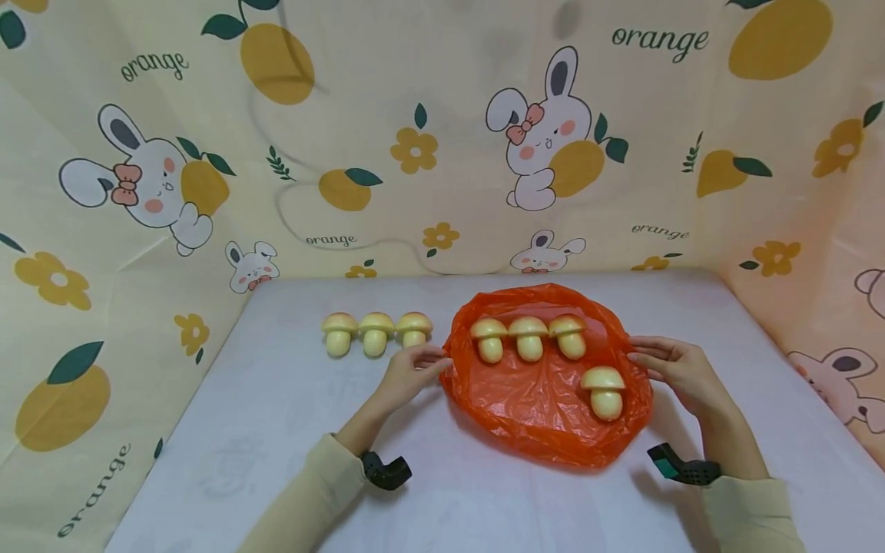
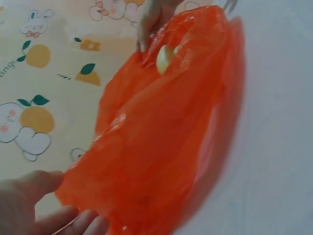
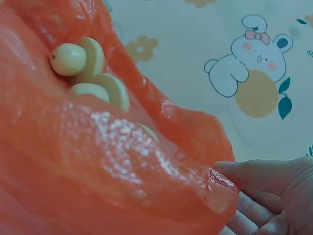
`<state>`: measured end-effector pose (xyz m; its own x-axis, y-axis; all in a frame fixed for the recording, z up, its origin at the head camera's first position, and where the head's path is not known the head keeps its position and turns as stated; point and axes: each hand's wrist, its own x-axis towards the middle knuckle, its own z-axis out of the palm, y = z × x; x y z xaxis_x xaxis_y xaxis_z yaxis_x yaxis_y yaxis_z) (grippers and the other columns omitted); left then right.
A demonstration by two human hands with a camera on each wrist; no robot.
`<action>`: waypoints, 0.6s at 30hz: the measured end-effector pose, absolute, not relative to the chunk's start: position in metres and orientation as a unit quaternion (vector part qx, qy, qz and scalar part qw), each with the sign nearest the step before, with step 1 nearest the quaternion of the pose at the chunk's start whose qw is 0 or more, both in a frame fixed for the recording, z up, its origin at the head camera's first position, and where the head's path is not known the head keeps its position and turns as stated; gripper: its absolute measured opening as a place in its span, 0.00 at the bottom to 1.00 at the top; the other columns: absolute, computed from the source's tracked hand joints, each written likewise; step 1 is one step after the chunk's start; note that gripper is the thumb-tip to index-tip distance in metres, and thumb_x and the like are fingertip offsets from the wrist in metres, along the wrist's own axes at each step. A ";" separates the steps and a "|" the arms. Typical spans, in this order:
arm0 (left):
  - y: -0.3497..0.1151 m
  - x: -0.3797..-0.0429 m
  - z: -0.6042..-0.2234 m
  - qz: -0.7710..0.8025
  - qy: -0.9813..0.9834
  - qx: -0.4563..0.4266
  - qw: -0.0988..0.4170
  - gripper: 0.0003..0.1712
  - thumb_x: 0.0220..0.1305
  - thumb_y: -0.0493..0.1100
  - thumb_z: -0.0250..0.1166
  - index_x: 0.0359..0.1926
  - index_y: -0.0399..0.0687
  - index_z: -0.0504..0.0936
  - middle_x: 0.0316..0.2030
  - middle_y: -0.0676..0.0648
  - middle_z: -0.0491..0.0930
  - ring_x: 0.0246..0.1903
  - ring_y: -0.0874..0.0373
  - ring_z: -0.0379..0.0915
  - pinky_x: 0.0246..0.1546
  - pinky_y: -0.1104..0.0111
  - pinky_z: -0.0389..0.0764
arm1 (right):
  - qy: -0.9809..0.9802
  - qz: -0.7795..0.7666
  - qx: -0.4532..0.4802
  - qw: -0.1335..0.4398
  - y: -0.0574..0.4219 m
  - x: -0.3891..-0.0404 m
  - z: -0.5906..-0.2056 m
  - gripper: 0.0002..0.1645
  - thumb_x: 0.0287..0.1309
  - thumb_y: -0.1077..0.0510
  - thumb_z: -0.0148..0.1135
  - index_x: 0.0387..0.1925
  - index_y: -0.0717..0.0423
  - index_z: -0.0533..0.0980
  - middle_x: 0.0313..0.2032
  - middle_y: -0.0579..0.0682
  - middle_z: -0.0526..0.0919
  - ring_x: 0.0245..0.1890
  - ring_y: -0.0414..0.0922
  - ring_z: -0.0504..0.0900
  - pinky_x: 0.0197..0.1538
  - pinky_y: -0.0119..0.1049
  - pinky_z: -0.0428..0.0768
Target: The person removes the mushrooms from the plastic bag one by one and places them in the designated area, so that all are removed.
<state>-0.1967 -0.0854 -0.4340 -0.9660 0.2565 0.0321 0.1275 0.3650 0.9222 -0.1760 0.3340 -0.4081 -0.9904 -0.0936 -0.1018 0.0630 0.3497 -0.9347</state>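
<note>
A red plastic bag [image 1: 518,399] lies spread on the table with its rim turned outward. Inside it, three toy mushrooms [image 1: 529,339] stand in a row at the back, and another toy mushroom [image 1: 605,393] lies at the front right. My left hand [image 1: 409,376] pinches the bag's left rim; the left wrist view shows that thumb and fingers [image 2: 46,183] about the edge. On the opposite side my right hand [image 1: 681,372] pinches the right rim, its thumb [image 3: 254,174] on the plastic in the right wrist view.
Left of the bag, three more toy mushrooms [image 1: 376,333] form a row on the white table [image 1: 263,430], the nearest just behind my left hand. A cream cloth backdrop [image 1: 463,92] printed with rabbits and oranges surrounds the table's back and sides.
</note>
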 end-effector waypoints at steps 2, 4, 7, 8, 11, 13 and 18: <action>-0.079 -0.198 -0.435 0.553 0.824 0.106 0.057 0.16 0.62 0.45 0.66 0.46 0.38 0.83 0.42 0.38 0.85 0.38 0.55 0.81 0.35 0.76 0.82 | 0.815 -0.576 -0.010 0.068 0.333 -0.177 -0.409 0.15 0.65 0.54 0.58 0.52 0.50 0.78 0.34 0.21 0.82 0.36 0.23 0.82 0.40 0.21 0.83; -0.074 -0.199 -0.436 0.554 0.825 0.098 0.053 0.15 0.62 0.45 0.66 0.44 0.39 0.84 0.39 0.38 0.86 0.35 0.59 0.79 0.33 0.78 0.80 | 0.808 -0.586 -0.014 0.066 0.332 -0.178 -0.410 0.13 0.65 0.55 0.58 0.50 0.47 0.78 0.34 0.21 0.83 0.36 0.24 0.82 0.40 0.21 0.83; -0.069 -0.201 -0.436 0.546 0.831 0.099 0.037 0.14 0.61 0.44 0.66 0.42 0.37 0.84 0.37 0.38 0.85 0.32 0.61 0.78 0.32 0.79 0.79 | 0.788 -0.612 -0.019 0.062 0.331 -0.178 -0.411 0.11 0.64 0.57 0.59 0.46 0.40 0.79 0.34 0.24 0.84 0.35 0.25 0.83 0.39 0.21 0.84; -0.068 -0.202 -0.436 0.541 0.834 0.104 0.028 0.14 0.61 0.43 0.66 0.42 0.36 0.84 0.37 0.38 0.85 0.32 0.60 0.78 0.32 0.79 0.79 | 0.782 -0.620 -0.019 0.060 0.331 -0.178 -0.411 0.11 0.64 0.58 0.59 0.44 0.38 0.79 0.34 0.24 0.85 0.35 0.26 0.84 0.39 0.21 0.84; -0.067 -0.206 -0.435 0.523 0.845 0.111 0.001 0.12 0.61 0.41 0.66 0.40 0.34 0.84 0.36 0.36 0.86 0.32 0.55 0.80 0.33 0.77 0.80 | 0.758 -0.650 -0.018 0.056 0.331 -0.179 -0.412 0.13 0.64 0.59 0.59 0.42 0.36 0.80 0.34 0.27 0.86 0.35 0.26 0.84 0.38 0.20 0.83; -0.068 -0.209 -0.434 0.517 0.849 0.109 -0.010 0.12 0.61 0.39 0.66 0.40 0.33 0.84 0.36 0.36 0.86 0.33 0.52 0.81 0.33 0.76 0.81 | 0.742 -0.668 -0.021 0.056 0.330 -0.179 -0.413 0.13 0.63 0.60 0.59 0.42 0.36 0.81 0.35 0.28 0.87 0.36 0.26 0.84 0.38 0.20 0.83; -0.072 -0.217 -0.433 0.531 0.843 0.089 -0.012 0.12 0.62 0.37 0.64 0.42 0.31 0.83 0.38 0.33 0.86 0.35 0.48 0.83 0.35 0.73 0.83 | 0.709 -0.701 -0.027 0.066 0.326 -0.180 -0.417 0.15 0.64 0.63 0.58 0.42 0.39 0.82 0.35 0.30 0.87 0.37 0.27 0.85 0.38 0.21 0.84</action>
<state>-0.2169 -0.0722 -0.4332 -0.9839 0.1373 0.1140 0.1622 0.4210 0.8924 -0.1804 0.3257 -0.4170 -0.9900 -0.1300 -0.0553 0.0539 0.0146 -0.9984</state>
